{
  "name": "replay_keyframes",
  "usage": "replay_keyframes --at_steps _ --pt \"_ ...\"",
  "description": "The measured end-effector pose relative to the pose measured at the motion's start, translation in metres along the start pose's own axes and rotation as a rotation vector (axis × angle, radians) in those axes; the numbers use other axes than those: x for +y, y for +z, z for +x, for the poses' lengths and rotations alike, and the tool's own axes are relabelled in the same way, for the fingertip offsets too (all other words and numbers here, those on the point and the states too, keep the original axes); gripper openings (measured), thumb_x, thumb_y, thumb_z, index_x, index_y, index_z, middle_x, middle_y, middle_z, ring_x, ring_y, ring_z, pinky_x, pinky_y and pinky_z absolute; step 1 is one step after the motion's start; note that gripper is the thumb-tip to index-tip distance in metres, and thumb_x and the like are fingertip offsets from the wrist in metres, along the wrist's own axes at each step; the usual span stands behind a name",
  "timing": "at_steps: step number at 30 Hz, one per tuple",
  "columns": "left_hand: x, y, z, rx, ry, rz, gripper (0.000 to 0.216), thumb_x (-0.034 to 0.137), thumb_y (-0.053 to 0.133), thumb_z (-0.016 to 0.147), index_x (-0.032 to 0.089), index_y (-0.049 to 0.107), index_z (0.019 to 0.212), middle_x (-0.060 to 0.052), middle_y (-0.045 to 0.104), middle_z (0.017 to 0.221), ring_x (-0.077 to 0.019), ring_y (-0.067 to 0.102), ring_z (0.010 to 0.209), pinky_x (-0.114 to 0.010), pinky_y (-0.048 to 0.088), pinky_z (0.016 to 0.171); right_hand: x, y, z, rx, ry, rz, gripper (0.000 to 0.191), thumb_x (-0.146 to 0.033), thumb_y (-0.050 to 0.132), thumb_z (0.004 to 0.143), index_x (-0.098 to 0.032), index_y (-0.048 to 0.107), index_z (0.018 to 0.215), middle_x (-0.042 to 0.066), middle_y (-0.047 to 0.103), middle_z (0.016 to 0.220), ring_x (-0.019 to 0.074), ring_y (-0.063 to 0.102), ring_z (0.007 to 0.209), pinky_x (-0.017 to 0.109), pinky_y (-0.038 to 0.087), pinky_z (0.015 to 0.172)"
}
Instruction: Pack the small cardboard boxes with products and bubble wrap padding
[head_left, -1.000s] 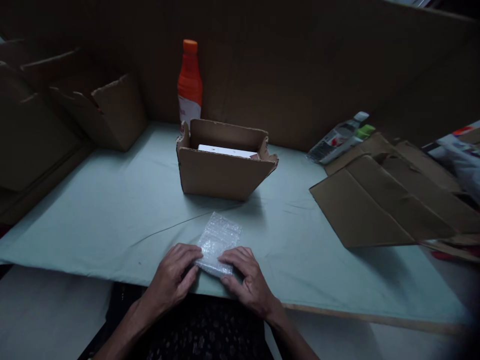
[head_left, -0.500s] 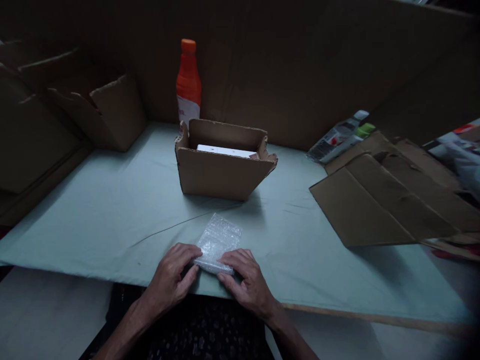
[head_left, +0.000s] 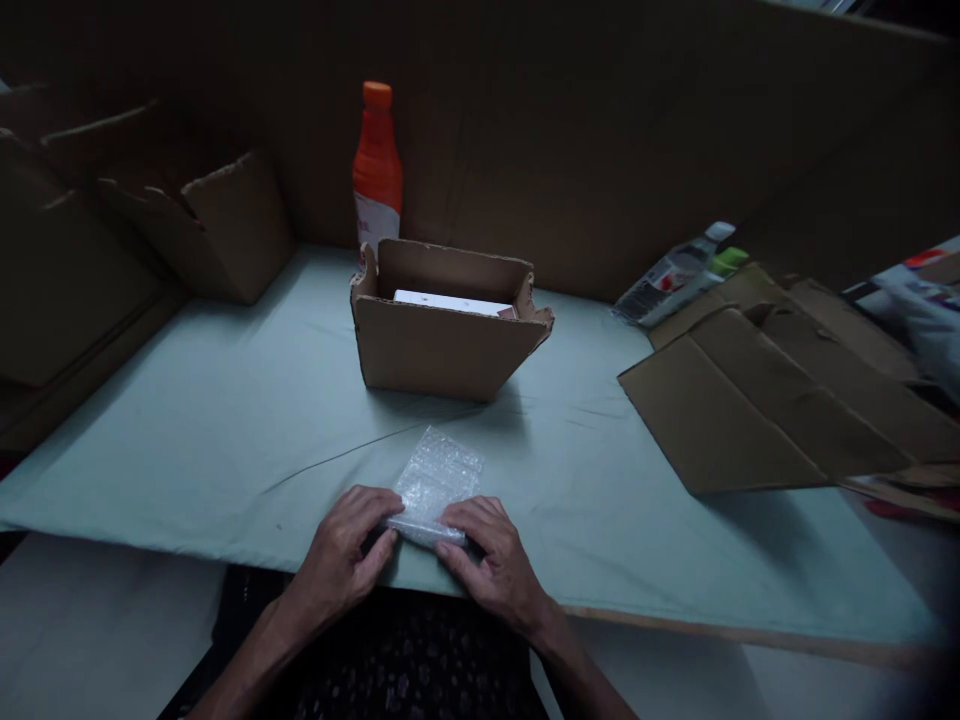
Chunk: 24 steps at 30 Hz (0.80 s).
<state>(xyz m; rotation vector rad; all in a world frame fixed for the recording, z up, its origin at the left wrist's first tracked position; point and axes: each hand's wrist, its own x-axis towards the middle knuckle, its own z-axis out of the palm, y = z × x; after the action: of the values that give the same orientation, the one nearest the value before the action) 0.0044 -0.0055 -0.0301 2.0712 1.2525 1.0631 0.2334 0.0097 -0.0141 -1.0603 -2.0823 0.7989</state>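
Bottom centre of frame: both hands sit at the near edge of the table, w/ a small sheet of bubble wrap between them. Left hand is palm-down, fingers curled, tips pressed on the wrap's near-left corner. Right hand mirrors it, fingertips pinching the near-right edge against the cloth. The near edge looks rolled or folded over – can't tell if anything is inside the fold. The rest of the wrap lies flat, angled up toward frame centre.

To do this fold well, I'd say: keep both sets of fingertips level so the roll stays straight, press evenly, don't let one corner run ahead – the plastic is slick and likely to spring back if let go.

Pose: forearms come in from bottom edge, angled inward to a V, wrists low near the table lip, thumbs tucked toward each other.

Farther up, frame centre: an open cardboard box w/ torn flaps, something white and flat inside. Right of it, flattened cardboard spread over the table's right side, w/ plastic packets just behind. Upper left: another open carton. Behind the box, upper centre, an orange bottle stands upright against the cardboard back wall.
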Motion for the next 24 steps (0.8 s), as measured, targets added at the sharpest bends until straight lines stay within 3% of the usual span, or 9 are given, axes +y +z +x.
replay_keyframes --at_steps 24 --pt "-0.002 0.002 0.000 0.084 -0.057 -0.047 0.018 0.017 0.060 0.089 0.019 0.067 0.105 -0.007 0.073 0.099 -0.0204 0.067 0.093 -0.034 0.056 0.079 0.010 0.006 -0.001 0.046 -0.016 -0.014 0.009 -0.028 0.065 0.091 -0.021 0.069 0.093 0.004 0.075 0.090 0.0200 0.066 0.083 0.038 0.044 0.079"
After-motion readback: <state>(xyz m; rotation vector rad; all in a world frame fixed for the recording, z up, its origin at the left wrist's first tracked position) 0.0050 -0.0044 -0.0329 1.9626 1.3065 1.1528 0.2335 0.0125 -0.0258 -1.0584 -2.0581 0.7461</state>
